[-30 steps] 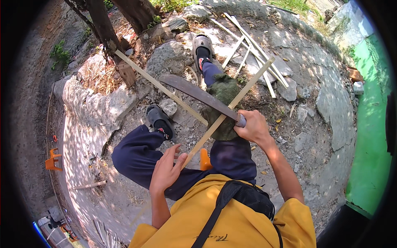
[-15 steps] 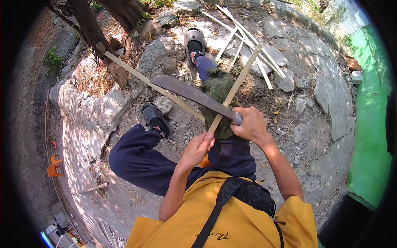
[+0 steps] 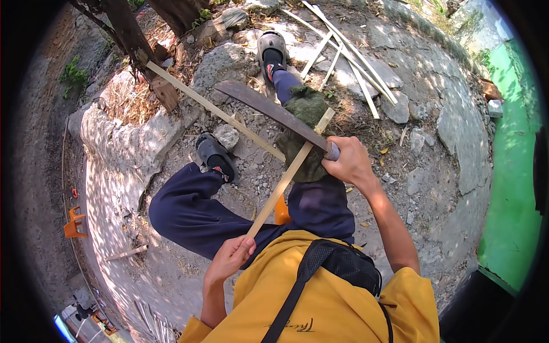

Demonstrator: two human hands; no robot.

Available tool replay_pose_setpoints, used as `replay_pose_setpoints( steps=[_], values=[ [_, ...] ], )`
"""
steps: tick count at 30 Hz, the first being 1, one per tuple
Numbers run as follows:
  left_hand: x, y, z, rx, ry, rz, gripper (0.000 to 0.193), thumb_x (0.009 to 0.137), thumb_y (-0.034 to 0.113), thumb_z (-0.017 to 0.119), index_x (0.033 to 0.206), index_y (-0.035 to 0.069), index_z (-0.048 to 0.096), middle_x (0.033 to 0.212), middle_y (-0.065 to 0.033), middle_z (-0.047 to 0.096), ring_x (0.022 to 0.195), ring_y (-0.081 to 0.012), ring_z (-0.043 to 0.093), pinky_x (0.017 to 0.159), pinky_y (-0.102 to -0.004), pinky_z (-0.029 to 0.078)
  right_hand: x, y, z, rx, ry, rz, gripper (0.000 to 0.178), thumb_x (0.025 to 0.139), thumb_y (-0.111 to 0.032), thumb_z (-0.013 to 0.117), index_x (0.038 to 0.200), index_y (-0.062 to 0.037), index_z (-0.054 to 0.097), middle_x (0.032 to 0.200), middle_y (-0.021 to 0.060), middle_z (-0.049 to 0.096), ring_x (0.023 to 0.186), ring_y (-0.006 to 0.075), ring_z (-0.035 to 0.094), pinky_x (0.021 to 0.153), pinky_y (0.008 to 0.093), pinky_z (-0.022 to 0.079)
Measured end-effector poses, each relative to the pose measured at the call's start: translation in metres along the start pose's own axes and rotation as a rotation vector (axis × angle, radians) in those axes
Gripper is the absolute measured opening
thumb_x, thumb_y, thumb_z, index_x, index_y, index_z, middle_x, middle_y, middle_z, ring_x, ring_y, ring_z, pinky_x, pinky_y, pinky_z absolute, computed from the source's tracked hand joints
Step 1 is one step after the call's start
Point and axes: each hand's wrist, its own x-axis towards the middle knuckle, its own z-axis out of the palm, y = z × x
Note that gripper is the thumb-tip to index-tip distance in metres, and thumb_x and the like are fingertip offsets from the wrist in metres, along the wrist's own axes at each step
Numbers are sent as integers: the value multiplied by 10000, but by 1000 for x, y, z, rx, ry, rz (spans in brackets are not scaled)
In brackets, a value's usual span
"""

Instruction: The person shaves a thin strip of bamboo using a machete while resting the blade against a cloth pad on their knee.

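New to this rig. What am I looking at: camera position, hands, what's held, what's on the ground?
There's no robot here: these are a person's bare hands. The view comes from the left of two head-worn fisheye cameras looking down, so straight edges bend near the rim. The left hand grips a long, pale, wooden-looking strip. The right hand holds a dark, broad-bladed metal knife by its grey handle. The blade crosses over the strip, above a dark green cloth on the right leg; contact is hard to judge. Farther ahead, several loose pale strips lie on the rough grey ground.
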Motion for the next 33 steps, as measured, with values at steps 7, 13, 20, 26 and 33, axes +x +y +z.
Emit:
replay_pose_setpoints(
  steps=[7,13,20,26,33],
  values=[
    [-31,-11,-20,78,25,-53,383,1150,315,524,854,79,587,696,81,405,609,-27,327,538,-219,273,-2,0,2,-3,46,-20,266,726,-240,728,940,-86,763,803,249,718,813,492,692,778,550,575],
    [-10,-2,-31,-20,-36,-179,362,1142,331,536,953,38,634,717,52,509,619,-35,460,560,-240,386,-1,8,4,30,-23,2,307,722,-252,740,968,-70,762,806,251,720,809,495,691,776,541,578],
    [25,46,-17,582,167,160,530,1049,406,681,1356,-16,593,1057,-182,734,941,-280,773,826,-381,592,-2,7,5,5,31,-27,413,717,-262,749,1075,-58,784,830,260,735,835,482,718,803,537,591],
    [126,93,39,612,191,428,540,1081,448,618,1337,-25,579,1018,-180,739,832,-233,747,785,-357,586,0,9,11,7,47,-45,351,719,-261,745,1019,-83,781,811,258,728,825,489,711,796,550,587],
    [153,85,58,204,28,396,406,1138,355,524,892,41,598,627,33,450,566,-71,384,537,-275,311,-5,7,5,-5,41,4,264,738,-262,731,949,-109,773,802,254,724,813,481,707,796,550,591]
  ],
)
